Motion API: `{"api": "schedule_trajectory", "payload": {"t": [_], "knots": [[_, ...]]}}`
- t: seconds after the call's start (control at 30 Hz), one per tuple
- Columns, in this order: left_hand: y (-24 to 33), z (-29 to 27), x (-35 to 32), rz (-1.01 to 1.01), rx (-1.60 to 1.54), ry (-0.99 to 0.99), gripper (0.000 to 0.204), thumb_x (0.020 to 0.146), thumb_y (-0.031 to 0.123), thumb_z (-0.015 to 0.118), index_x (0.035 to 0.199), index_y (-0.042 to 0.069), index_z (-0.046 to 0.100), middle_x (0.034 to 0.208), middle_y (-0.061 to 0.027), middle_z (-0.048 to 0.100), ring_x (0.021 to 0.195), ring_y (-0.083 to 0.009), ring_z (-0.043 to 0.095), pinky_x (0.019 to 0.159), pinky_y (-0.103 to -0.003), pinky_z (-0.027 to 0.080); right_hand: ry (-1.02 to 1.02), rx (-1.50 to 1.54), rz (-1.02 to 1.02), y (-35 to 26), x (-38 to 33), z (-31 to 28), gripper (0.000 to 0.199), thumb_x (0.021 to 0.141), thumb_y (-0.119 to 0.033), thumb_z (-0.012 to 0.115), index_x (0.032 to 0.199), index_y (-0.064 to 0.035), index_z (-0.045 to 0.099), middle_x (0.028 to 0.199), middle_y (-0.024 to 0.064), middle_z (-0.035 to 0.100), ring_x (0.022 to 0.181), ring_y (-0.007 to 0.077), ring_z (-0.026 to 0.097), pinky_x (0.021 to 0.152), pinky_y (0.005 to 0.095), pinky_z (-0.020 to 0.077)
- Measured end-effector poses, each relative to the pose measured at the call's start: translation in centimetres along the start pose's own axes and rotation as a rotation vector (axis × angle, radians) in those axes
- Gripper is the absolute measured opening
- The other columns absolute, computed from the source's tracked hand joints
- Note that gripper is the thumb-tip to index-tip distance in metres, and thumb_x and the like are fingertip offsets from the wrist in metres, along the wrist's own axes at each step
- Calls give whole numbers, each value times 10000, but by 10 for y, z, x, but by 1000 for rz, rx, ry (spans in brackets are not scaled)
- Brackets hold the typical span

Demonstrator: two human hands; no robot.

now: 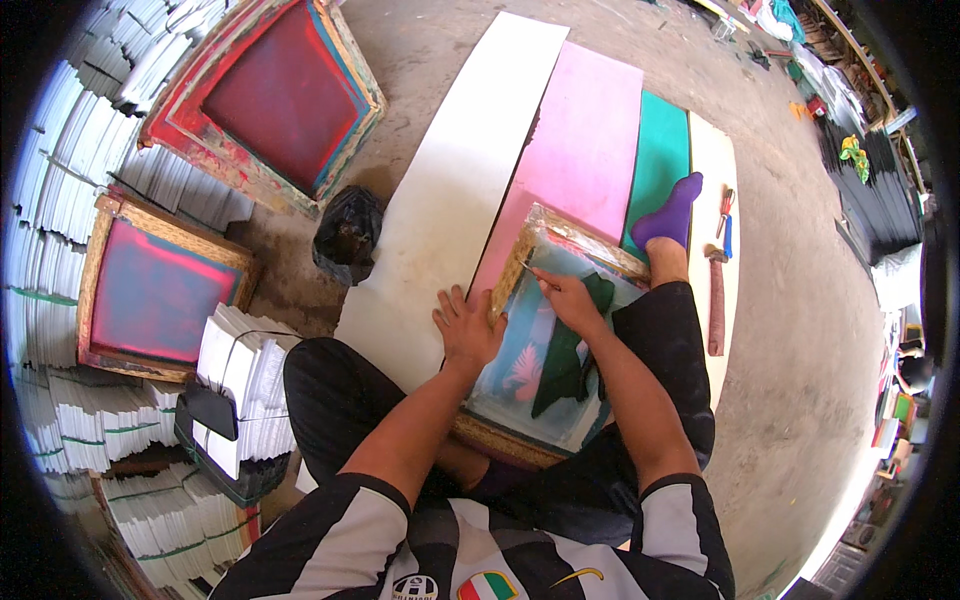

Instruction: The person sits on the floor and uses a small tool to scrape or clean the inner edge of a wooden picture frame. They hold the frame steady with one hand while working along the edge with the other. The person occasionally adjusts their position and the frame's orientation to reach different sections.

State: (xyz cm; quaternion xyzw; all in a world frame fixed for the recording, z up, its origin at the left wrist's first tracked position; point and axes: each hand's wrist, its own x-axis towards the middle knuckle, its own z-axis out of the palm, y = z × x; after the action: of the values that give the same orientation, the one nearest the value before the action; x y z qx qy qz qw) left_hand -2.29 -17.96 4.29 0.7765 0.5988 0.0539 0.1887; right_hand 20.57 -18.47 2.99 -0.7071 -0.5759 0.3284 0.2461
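A wooden screen-printing frame [508, 283] lies across my lap, its mesh pale blue with a pink leaf-like shape. My left hand [468, 330] rests at the frame's left edge, its fingers spread over the white board and holding nothing. Near the frame's far left corner, my right hand [566, 298] is closed on a small thin tool [527, 265] with its tip at the inner edge of the wood; its exact kind is too small to tell. A dark green cloth [563, 372] lies crumpled on the mesh, partly under my right forearm.
Under the frame are white [470, 150], pink [585, 130] and green [662, 135] sheets. A hammer [716, 300] and a tool with a red handle [726, 205] lie on the right. A black bag [348, 235], two more screens [285, 95] and stacked white bundles [245, 375] stand left.
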Motion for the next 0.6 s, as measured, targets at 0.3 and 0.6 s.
{"api": "schedule_trajectory", "payload": {"t": [0.3, 0.6], "knots": [[-5, 2, 0, -4, -17, 38, 684, 902, 498, 671, 1491, 206, 483, 1554, -326, 340, 1474, -583, 230, 1142, -742, 222, 27, -250, 23, -31, -5, -8, 401, 1048, -278, 595, 1426, -149, 623, 1062, 115, 779, 884, 258, 724, 806, 422, 560], [-4, 3, 1, 16, -17, 34, 669, 907, 508, 659, 1479, 196, 503, 1547, -332, 349, 1461, -596, 249, 1125, -759, 231, -239, 463, 482, -34, 3, -31, 396, 1043, -320, 604, 1394, -143, 653, 1063, 81, 772, 711, 154, 629, 721, 331, 553]]}}
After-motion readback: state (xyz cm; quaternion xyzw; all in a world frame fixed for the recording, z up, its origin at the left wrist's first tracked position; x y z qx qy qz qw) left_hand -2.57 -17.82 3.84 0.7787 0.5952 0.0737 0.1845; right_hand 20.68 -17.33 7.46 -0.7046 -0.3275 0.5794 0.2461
